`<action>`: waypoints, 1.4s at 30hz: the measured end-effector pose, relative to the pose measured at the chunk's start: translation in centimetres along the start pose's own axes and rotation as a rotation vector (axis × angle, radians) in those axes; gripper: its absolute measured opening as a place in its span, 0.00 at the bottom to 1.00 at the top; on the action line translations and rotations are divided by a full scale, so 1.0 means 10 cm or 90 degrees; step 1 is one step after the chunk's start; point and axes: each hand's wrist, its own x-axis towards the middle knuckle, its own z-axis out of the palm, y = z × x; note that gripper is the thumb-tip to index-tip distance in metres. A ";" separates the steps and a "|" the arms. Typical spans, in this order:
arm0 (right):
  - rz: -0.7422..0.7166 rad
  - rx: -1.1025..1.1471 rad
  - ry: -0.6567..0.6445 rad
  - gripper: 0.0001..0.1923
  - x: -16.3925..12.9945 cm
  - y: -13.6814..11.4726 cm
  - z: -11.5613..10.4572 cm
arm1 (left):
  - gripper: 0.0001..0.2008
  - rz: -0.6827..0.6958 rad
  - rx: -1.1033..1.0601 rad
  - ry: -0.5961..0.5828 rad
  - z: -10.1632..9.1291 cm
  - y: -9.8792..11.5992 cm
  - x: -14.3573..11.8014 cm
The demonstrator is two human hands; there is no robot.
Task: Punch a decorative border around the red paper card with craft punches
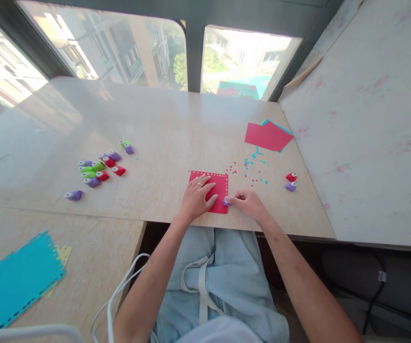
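A red sheet of paper [221,183] lies at the table's front edge, with small holes punched along its top and down its right side. My left hand [198,196] rests flat on the sheet, fingers spread, a ring on one finger. At the sheet's right edge sits a purple paper punch [225,202]. My right hand [245,202] grips this punch, its thumb on top and the other fingers curled. Red and blue paper bits [251,163] are scattered to the right of the sheet.
Several purple, green and red punches [98,166] stand at the left. A red punch [291,176] and another purple punch [291,187] stand at the right. Red paper pieces [267,136] lie near the wall. Blue punched paper [19,281] and a white cable [114,297] are at lower left.
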 end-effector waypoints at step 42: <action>-0.028 0.011 0.016 0.23 -0.02 0.08 0.02 | 0.17 0.000 -0.020 -0.007 0.01 -0.04 0.01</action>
